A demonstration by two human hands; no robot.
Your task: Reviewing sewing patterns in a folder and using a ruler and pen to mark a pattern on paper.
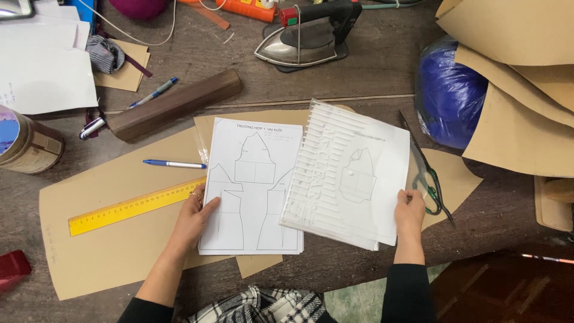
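My left hand (192, 218) rests on the left edge of a white printed sheet (254, 185) with garment pattern outlines, lying on brown pattern paper (119, 239). My right hand (409, 212) grips the right edge of a clear plastic sleeve (347, 173) that holds another pattern sheet, tilted and overlapping the first sheet. A yellow ruler (134, 206) lies just left of my left hand. A blue pen (173, 163) sits above the ruler.
Scissors (427, 179) lie right of the sleeve. An iron (308, 36) stands at the back. A dark wooden block (173, 104), a second pen (152, 93), a tin (27, 140), white papers (42, 66), a blue bag (448, 96) and stacked brown paper (520, 90) surround the work.
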